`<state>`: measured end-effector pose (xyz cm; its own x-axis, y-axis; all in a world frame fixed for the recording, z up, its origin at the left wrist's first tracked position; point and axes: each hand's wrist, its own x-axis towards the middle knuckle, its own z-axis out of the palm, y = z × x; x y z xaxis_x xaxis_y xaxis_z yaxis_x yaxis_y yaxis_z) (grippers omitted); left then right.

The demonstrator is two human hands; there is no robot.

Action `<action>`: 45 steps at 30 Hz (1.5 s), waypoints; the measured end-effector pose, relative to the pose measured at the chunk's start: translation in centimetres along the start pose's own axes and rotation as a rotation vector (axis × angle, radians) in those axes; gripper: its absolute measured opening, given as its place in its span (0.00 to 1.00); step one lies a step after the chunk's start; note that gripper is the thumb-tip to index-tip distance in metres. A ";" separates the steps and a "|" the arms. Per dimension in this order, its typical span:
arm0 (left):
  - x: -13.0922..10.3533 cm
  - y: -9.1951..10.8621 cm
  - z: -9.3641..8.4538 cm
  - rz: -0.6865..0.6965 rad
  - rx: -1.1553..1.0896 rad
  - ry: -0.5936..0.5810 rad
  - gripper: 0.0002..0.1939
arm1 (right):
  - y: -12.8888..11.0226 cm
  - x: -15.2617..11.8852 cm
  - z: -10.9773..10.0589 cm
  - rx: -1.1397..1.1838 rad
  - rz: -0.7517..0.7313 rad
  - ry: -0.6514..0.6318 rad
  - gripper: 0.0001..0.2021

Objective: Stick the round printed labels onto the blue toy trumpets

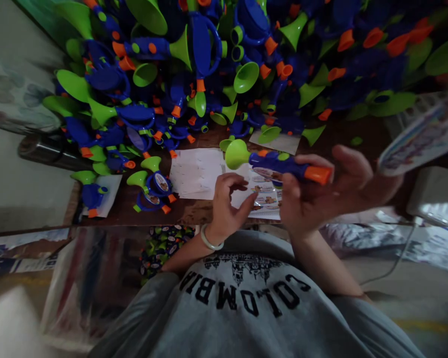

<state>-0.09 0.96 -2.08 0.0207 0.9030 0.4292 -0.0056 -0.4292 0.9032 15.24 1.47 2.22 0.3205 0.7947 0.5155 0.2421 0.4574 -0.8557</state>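
Observation:
A blue toy trumpet [271,166] with a green bell and an orange mouthpiece is held in my right hand [313,199], its bell pointing left. An oval label shows on the trumpet's near side. My left hand [227,204], with a pale bangle on the wrist, is over the table just left of the trumpet; its thumb and index finger are bent with a gap between them, and nothing shows in it. Beneath both hands lies a sheet of oval stickers [265,199], partly hidden. White paper [196,174] lies to its left.
Many similar trumpets [205,44] are heaped across the back of the table [123,214]. Two labelled ones [160,183] sit at the front left, near another on a paper. A fan-like object [425,134] is at the right. Below the table edge is a container of trumpets [168,243].

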 end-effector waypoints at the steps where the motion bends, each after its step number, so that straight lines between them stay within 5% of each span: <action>1: 0.1 0.3 0.0 0.082 0.026 -0.006 0.33 | -0.1 -0.5 0.1 -0.037 -0.063 -0.071 0.25; 3: 0.4 0.9 -0.2 0.116 -0.001 -0.082 0.43 | -0.4 -1.3 0.5 -0.075 -0.251 -0.159 0.24; 6: 0.6 1.6 -0.5 -0.062 -0.143 -0.149 0.42 | -1.1 -1.7 0.5 0.041 -0.349 -0.302 0.29; 9: 0.6 1.6 -0.8 -0.168 -0.299 -0.147 0.38 | -1.6 -1.1 -0.1 0.311 -0.174 -0.328 0.28; 13: 1.0 0.9 -0.9 -0.206 -0.441 -0.120 0.35 | -1.4 0.5 -0.8 0.399 0.150 -0.013 0.07; 17: 1.4 1.4 -0.9 -0.268 -0.502 -0.178 0.36 | -0.7 1.2 -1.1 0.313 0.269 -0.070 0.12; 37: 1.3 2.8 -0.4 -0.264 -0.510 -0.120 0.27 | -1.4 0.3 -1.1 0.035 0.125 -0.130 0.07; 45: 1.4 3.6 -0.3 -0.087 -0.389 -0.103 0.25 | -2.3 1.2 -0.6 -0.237 -0.140 -0.031 0.04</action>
<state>-0.42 0.66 1.78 0.1376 0.9201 0.3667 -0.3765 -0.2938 0.8786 15.61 1.08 4.83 0.2412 0.7437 0.6235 0.4909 0.4607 -0.7394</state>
